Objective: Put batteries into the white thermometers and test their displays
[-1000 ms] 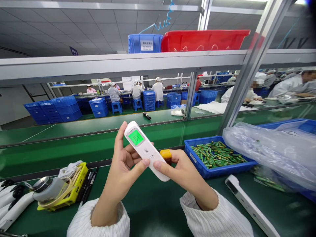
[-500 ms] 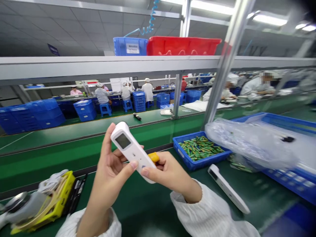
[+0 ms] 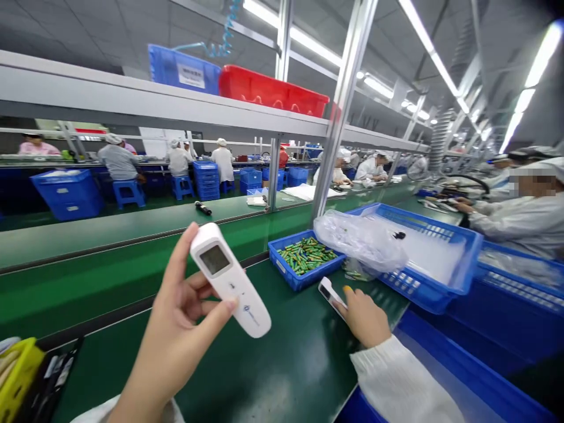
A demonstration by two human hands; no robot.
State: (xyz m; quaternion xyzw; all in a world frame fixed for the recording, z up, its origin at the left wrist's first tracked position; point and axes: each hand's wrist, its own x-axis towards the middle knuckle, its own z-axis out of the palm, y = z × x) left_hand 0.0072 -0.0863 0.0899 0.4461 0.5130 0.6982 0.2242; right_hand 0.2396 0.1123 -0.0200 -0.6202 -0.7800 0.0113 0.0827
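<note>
My left hand (image 3: 185,317) holds a white handheld device (image 3: 231,279) with a small grey screen, tilted, between thumb and fingers. My right hand (image 3: 363,317) is closed around the lower part of a second white device (image 3: 328,291) at the bench's right side. A bit of yellow shows at my right fingertips; what it belongs to is mostly hidden. Just behind that second device sits a blue tray (image 3: 288,281) of green battery-like cylinders (image 3: 304,254).
Clear plastic bags (image 3: 361,238) lie over a blue crate (image 3: 462,285) at the right. A yellow tray (image 3: 22,379) stands at the lower left. Metal posts (image 3: 346,106) rise behind the bench, and a shelf holds a red bin (image 3: 273,91). Several people sit beyond.
My right hand has left the first device and moved right, onto the second one on the bench. The view has turned to the right. My left hand still holds its device.
</note>
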